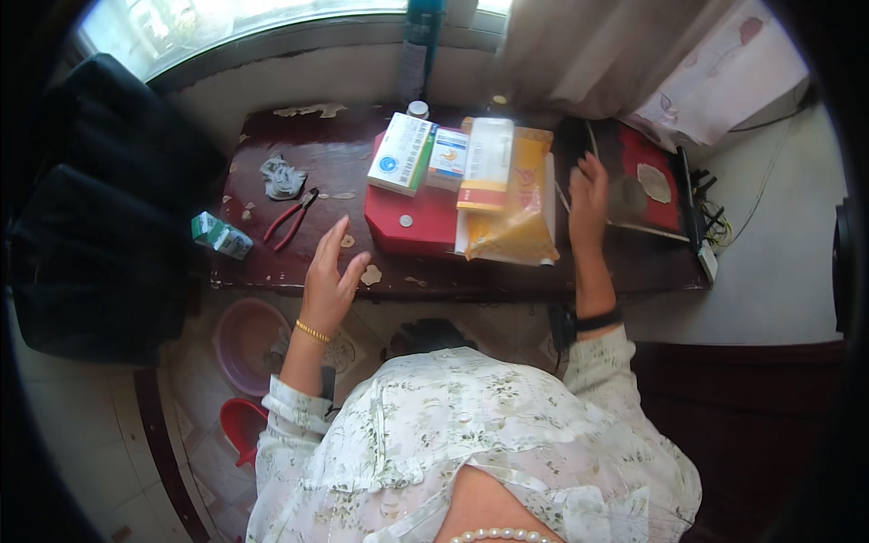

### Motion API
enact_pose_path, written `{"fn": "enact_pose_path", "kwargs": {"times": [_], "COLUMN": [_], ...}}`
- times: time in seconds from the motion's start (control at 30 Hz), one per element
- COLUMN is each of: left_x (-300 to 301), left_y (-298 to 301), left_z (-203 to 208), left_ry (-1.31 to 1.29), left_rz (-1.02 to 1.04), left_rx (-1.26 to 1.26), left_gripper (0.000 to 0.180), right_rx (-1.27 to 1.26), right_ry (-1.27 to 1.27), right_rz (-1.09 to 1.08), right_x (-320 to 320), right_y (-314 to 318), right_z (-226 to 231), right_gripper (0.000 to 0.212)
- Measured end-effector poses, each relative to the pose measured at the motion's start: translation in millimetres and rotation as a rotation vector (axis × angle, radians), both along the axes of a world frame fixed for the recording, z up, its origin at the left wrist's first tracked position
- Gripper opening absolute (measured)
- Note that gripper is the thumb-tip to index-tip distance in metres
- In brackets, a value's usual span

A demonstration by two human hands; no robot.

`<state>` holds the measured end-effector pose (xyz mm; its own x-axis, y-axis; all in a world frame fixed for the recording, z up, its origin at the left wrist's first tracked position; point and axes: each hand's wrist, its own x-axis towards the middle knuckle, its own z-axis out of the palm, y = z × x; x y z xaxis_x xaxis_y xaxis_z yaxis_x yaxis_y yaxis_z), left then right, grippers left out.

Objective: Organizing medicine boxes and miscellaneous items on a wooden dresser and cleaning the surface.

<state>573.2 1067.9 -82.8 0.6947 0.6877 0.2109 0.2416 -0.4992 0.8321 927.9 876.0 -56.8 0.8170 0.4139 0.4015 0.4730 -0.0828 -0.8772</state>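
My left hand [331, 271] hovers open over the front of a dark, worn wooden table [308, 172], fingers spread, holding nothing. It is just left of a red flat box [412, 226]. My right hand [587, 195] is raised open beside a yellow padded envelope [518, 222], near a dark red book [647, 185] at the right. On the red box lie a white and green carton [401, 152], a smaller white and orange carton [448, 156] and a long white and yellow box [486, 163].
Red-handled pliers [290, 217], a grey crumpled cloth [281, 177] and a small green and white carton [219, 234] sit at the table's left. A pink basin [244, 339] and a red scoop [243, 425] rest on the floor below. A dark bag [100, 208] stands at the left.
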Motion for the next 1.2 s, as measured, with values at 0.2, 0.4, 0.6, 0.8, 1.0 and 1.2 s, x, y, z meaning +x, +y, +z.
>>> {"fn": "enact_pose_path", "kwargs": {"times": [0.2,0.4,0.6,0.8,1.0,1.2], "left_x": [44.1,93.4,111.2,87.8,49.9,21.8], "left_y": [56.1,75.3,53.2,64.3,95.5,171.0], "left_z": [-19.4,-33.1,-27.1,-26.7,-9.3,-43.8], "left_ry": [-0.216,-0.187,-0.288,-0.342,-0.327,0.265], "left_rz": [0.102,0.102,-0.039,0.014,0.000,0.280], "left_rx": [-0.437,-1.020,-0.752,-0.823,-0.868,0.156], "left_gripper": [0.060,0.077,0.069,0.067,0.064,0.067], "right_rx": [0.146,0.275,0.231,0.040,-0.076,0.081], "right_ry": [0.571,0.948,1.037,0.956,0.885,1.042], "right_rz": [0.252,0.292,0.251,0.351,0.367,0.273], "right_x": [-19.3,-41.5,-47.4,-63.7,-80.3,-74.1], "right_y": [-55.4,-42.1,-48.9,-41.5,-7.4,-2.4], "right_z": [-89.6,-86.9,-95.7,-90.3,-81.0,-100.3], "right_gripper": [0.057,0.064,0.063,0.063,0.065,0.058]}}
